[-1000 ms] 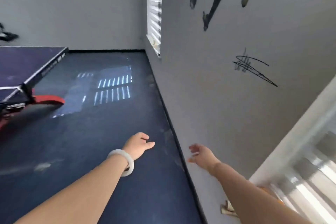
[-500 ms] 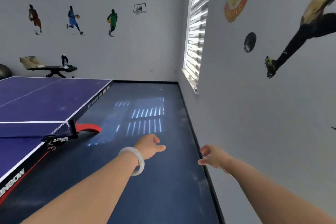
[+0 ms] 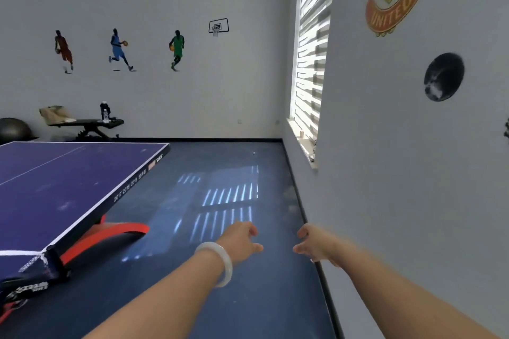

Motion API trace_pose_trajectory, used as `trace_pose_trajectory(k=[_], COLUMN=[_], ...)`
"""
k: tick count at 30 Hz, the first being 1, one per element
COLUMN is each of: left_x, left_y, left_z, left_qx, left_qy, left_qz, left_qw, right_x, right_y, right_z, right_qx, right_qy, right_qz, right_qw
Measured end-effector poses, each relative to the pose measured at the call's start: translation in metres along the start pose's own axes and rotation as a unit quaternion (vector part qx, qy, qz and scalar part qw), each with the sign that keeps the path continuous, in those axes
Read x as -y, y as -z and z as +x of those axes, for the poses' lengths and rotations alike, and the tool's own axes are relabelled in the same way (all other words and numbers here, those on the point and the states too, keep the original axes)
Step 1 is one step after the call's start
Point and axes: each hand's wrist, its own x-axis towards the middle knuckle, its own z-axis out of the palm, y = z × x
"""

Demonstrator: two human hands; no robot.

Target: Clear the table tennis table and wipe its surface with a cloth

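Reaching out at lower centre with left hand (image 3: 242,239) and right hand (image 3: 314,246), both empty, fingers loosely curled. Standing well apart from table tennis table (image 3: 68,187) at frame left. Risking an unwiped surface: no cloth visible.

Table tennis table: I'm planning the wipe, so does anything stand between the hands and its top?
Nothing visible does. The left hand and right hand hang empty over open floor; the table tennis table lies to their left, apart from both.
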Motion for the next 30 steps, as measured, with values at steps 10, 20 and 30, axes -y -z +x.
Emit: trace_pose_trajectory(k=[10, 20, 30], left_x=[0.053, 0.079, 0.04], left_y=[0.038, 0.101, 0.104], left_z=[0.238, 0.512, 0.776], left_qx=[0.012, 0.049, 0.062], left_qy=[0.029, 0.041, 0.012], left_qz=[-0.004, 0.009, -0.014], left_qw=[0.999, 0.998, 0.998], right_x=[0.018, 0.034, -0.009], right_y=[0.029, 0.093, 0.186], right_z=[0.227, 0.484, 0.718], right_qx=[0.009, -0.031, -0.063], right_qy=[-0.033, -0.073, -0.095], right_qz=[0.025, 0.087, 0.107], right_qw=[0.999, 0.993, 0.988])
